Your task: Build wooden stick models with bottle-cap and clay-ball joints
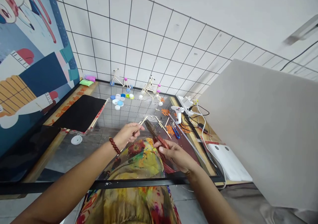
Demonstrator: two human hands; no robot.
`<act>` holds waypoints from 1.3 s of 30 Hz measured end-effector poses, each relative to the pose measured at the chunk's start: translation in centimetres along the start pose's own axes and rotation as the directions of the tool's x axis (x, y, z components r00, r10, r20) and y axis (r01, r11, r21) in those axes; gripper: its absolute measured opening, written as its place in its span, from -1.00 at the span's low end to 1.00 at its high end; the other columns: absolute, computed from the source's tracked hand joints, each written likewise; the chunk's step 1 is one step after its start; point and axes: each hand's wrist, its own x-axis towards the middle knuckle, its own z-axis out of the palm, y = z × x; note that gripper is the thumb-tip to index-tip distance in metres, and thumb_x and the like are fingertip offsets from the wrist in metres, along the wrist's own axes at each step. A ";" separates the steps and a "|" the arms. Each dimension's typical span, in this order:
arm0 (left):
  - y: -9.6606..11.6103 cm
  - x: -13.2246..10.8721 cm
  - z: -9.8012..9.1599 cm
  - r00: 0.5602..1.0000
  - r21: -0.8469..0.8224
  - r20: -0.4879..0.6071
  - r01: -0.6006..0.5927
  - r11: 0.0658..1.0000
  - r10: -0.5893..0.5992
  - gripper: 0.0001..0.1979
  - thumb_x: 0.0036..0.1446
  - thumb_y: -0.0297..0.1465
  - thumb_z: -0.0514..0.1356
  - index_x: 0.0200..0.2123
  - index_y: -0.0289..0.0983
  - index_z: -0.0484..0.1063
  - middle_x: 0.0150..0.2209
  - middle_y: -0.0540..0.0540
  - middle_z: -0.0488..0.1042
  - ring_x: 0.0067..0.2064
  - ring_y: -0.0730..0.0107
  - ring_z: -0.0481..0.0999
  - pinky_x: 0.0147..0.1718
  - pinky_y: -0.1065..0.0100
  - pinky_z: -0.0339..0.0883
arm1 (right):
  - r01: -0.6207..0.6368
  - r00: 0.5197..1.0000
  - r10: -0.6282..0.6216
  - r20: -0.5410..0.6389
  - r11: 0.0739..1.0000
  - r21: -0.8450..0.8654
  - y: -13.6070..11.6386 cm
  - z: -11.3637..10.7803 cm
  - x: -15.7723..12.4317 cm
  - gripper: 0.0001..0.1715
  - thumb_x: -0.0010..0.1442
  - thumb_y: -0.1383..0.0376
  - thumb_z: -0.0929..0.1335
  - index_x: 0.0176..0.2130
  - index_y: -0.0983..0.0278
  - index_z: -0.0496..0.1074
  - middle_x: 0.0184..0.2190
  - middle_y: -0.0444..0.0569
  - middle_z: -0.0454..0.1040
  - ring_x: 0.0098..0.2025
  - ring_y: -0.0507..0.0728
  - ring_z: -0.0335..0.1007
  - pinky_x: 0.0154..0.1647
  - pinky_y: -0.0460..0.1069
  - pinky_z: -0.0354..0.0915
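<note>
My left hand (129,133), with a beaded bracelet at the wrist, pinches thin pale wooden sticks (143,120) whose ends poke out past the fingertips. Wrapped round the red handles of a pair of pliers (151,128) is my right hand (177,153). The dark jaws point up and left, close to the stick ends; whether they touch is unclear. Several loose wooden sticks (163,128) lie on the glass tabletop (99,151) just beyond the pliers, among small pale scraps. A blue-handled cutting tool (176,131) rests to their right.
At the back stand two stick models (121,82) with bottle-cap wheels, near a cluster of bottle caps (119,99). A white glue gun (178,113) and cables are at right. A black board (80,113) and white lid (76,140) lie left. A large pale panel (263,124) rises at right.
</note>
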 end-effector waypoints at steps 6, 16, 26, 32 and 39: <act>0.2 0.0 0.1 1.000 -0.035 -0.026 -0.010 0.999 0.009 -0.84 0.16 -0.37 0.10 -0.34 -0.36 0.39 -0.65 0.11 0.17 -0.70 0.69 -0.05 -0.71 0.52 -0.26 | 0.094 0.995 -0.097 -0.007 0.980 -0.175 -0.5 0.8 -0.1 -0.50 -0.08 -0.04 0.51 -0.24 0.23 0.52 -0.06 -0.01 0.44 -0.08 0.16 0.37 -0.10 0.02 0.29; 0.3 -0.2 0.4 0.999 0.000 -0.048 -0.015 1.000 0.015 -0.81 0.11 -0.31 0.16 -0.39 -0.35 0.40 -0.67 0.10 0.19 -0.71 0.69 -0.04 -0.71 0.52 -0.27 | 0.237 0.969 -0.241 0.055 0.838 -0.492 -0.3 0.0 0.4 -0.51 0.07 -0.06 0.43 -0.13 0.20 0.50 0.15 0.10 0.31 0.23 0.24 0.19 0.25 0.17 0.11; -0.1 -0.1 0.4 0.996 0.118 -0.078 -0.037 0.992 0.046 -0.74 0.13 -0.25 0.16 -0.40 -0.35 0.42 -0.67 0.09 0.20 -0.71 0.68 -0.04 -0.69 0.49 -0.26 | 0.345 0.915 -0.387 0.112 0.611 -0.712 -0.4 -0.5 0.4 -0.78 0.19 0.15 0.37 -0.26 0.26 0.49 -0.03 0.08 0.41 0.02 0.21 0.36 0.08 0.10 0.27; -0.3 -0.2 0.9 0.985 0.185 -0.123 -0.099 0.978 0.123 -0.74 0.13 -0.26 0.15 -0.42 -0.36 0.44 -0.70 0.09 0.19 -0.68 0.65 0.01 -0.67 0.49 -0.24 | 0.318 0.929 -0.347 0.127 0.575 -0.754 -0.2 -1.0 0.9 -0.78 0.22 0.17 0.34 -0.19 0.25 0.49 0.05 0.07 0.38 0.11 0.21 0.29 0.16 0.11 0.20; -0.6 -0.1 0.9 0.992 0.140 -0.082 -0.085 0.986 0.097 -0.72 0.08 -0.21 0.21 -0.40 -0.36 0.45 -0.69 0.09 0.20 -0.69 0.66 -0.02 -0.68 0.48 -0.26 | 0.380 0.913 -0.350 0.211 0.539 -0.751 -0.2 -1.3 0.7 -0.73 0.25 0.20 0.33 -0.07 0.22 0.47 -0.03 0.03 0.40 0.00 0.17 0.33 0.10 0.09 0.24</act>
